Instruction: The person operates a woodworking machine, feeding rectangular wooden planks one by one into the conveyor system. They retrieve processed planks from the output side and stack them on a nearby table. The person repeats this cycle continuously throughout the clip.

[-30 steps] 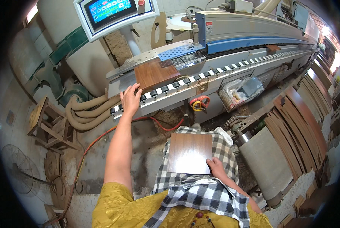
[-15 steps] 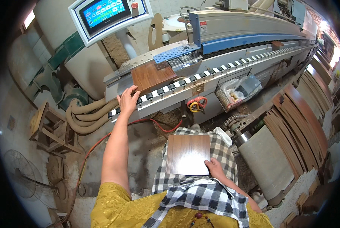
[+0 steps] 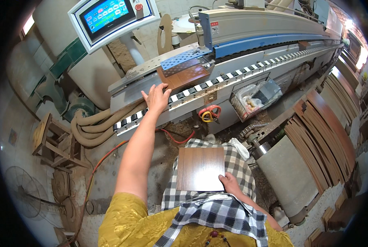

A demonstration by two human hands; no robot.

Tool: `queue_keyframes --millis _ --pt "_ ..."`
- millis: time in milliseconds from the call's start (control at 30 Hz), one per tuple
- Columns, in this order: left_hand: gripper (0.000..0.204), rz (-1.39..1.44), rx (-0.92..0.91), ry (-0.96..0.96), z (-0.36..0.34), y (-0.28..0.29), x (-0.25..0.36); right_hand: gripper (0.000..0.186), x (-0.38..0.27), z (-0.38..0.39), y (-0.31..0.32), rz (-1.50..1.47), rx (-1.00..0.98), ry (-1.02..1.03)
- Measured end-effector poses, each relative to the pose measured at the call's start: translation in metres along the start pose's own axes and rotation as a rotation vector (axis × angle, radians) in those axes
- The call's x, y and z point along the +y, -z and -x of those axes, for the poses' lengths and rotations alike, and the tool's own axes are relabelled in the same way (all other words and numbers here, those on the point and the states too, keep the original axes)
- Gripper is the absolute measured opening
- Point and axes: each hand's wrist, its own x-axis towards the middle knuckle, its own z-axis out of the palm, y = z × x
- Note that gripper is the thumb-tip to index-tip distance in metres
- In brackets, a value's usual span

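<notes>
The left hand (image 3: 157,101) is loosely spread, fingers (image 3: 162,87) at the left edge of a brown panel (image 3: 186,78); whether they touch, I cannot tell. Conveyor pads (image 3: 180,95) run just right of them. The right hand (image 3: 231,182) grasps a wood-grain board (image 3: 200,168), which extends leftward from those fingers.

reddish-brown wood-grain panel (image 3: 188,78) now sits farther right, deeper beneath the blue perforated plate (image 3: 179,61), left hand (image 3: 157,99) reaches rightward after it, small brown board (image 3: 303,44) lies farther along the machine (image 3: 266,28)
</notes>
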Motion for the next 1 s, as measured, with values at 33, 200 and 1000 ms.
queue_keyframes --millis 33,200,1000 --pt "0.033 -0.009 0.0 -0.001 -0.003 -0.003 0.009 0.02 0.001 -0.001 0.001 0.014 0.0 -0.005" --pt "0.045 0.091 -0.02 -0.017 -0.017 -0.028 0.055 0.021 0.002 0.0 0.002 0.018 -0.008 0.018" --pt "0.04 0.614 0.017 -0.297 0.179 0.043 -0.003 0.066 -0.059 0.012 0.015 -0.525 -0.379 0.037"
